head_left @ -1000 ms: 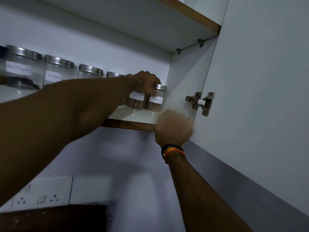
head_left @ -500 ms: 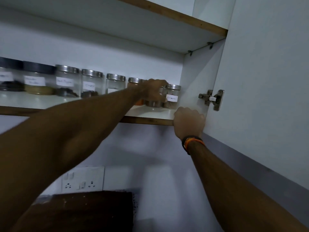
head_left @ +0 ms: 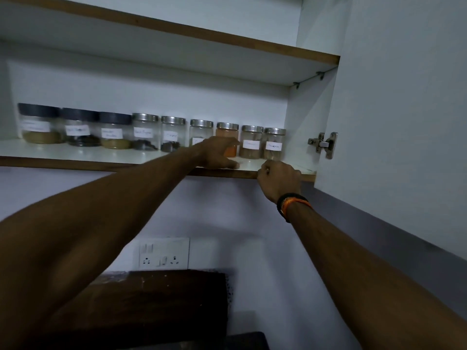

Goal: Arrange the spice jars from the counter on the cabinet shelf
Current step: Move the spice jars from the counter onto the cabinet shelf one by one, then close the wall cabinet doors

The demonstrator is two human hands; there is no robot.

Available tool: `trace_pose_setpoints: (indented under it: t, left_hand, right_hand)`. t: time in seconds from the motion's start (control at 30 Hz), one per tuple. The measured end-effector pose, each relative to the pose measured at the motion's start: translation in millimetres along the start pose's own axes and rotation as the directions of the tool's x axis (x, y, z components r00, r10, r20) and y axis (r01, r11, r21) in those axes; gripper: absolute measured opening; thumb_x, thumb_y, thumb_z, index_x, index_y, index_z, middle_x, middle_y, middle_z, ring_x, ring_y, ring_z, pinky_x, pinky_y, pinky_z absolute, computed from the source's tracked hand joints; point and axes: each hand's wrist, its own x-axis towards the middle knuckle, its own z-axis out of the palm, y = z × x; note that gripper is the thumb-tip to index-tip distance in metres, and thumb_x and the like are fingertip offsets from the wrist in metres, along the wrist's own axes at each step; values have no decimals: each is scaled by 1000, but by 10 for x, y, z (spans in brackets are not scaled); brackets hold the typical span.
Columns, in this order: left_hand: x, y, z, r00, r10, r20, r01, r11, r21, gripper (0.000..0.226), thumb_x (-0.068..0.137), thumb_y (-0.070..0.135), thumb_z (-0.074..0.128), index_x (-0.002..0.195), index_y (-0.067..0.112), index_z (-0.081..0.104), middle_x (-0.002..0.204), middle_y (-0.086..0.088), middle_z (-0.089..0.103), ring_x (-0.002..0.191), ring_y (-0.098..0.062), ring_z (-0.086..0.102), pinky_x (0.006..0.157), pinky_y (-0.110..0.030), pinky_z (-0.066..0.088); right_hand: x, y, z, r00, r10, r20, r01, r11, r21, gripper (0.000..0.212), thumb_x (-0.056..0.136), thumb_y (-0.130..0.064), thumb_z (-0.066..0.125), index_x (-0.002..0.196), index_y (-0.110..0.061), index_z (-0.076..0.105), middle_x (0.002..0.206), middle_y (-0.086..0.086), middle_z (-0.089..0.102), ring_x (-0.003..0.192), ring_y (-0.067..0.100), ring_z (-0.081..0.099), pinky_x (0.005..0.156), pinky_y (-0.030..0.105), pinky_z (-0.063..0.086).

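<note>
A row of several labelled spice jars stands on the white cabinet shelf (head_left: 75,152), three with dark lids on the left, the others with steel lids. My left hand (head_left: 219,152) reaches over the shelf's front edge with fingers stretched out and holds nothing. It partly covers the jar of orange powder (head_left: 227,136) and a clear jar (head_left: 201,130). Two brown-filled jars (head_left: 251,145) (head_left: 274,145) stand free at the right end. My right hand (head_left: 278,175), with a wristband, is curled on the shelf's front edge.
The open cabinet door (head_left: 404,122) with its hinge (head_left: 323,145) stands right of my right hand. An upper shelf (head_left: 227,41) hangs above the jars. Below are a wall socket (head_left: 164,253) and a dark wooden board (head_left: 151,299).
My left hand has let go of the jar near the right end and drawn back towards the shelf's front. The view has pulled back, showing more jars at the left.
</note>
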Motion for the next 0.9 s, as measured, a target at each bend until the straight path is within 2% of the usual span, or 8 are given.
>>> trace_pose_setpoints:
  t: [0.17,0.4,0.53,0.67,0.9]
  left_hand:
    - [-467,-30,-201,998,-57,-1,57,998,12,77,93,45,66,155,17,31,160,-6,37,146,-27,36,118,-39,32]
    - [-1115,-190,-467,991,-130,-22,132,988,83,64,99,44,57,152,16,37,156,-6,44,141,-26,43,114,-37,36]
    - [-1538,-349,-564,987,-162,-8,162,977,139,61,99,42,56,152,19,38,154,-5,46,141,-26,42,116,-42,35]
    - [-1992,-570,-746,976,-218,7,211,952,222,62,99,39,57,152,15,37,156,-7,43,141,-26,41,116,-42,33]
    - [-2870,-955,-1264,948,-319,-10,305,895,324,65,98,43,56,154,17,34,157,-5,42,144,-27,38,117,-46,32]
  right_hand:
    - [-163,-306,-41,996,-90,-15,92,988,120,36,91,-23,55,121,-9,69,115,12,71,109,32,62,94,46,52]
    - [-362,-693,-89,986,-168,4,162,960,229,37,89,-21,58,124,-11,67,121,11,69,116,28,59,98,42,51]
    - [-427,-981,-161,976,-217,28,201,940,276,39,91,-20,58,127,-11,64,126,10,66,115,27,61,96,38,50]
    - [-526,-1470,-184,957,-282,75,245,915,320,40,90,-17,57,130,-11,63,131,11,63,119,29,59,97,40,50]
    - [-791,-2502,-187,922,-378,86,304,843,444,41,87,-16,58,127,-12,64,127,11,63,115,29,59,93,38,50]
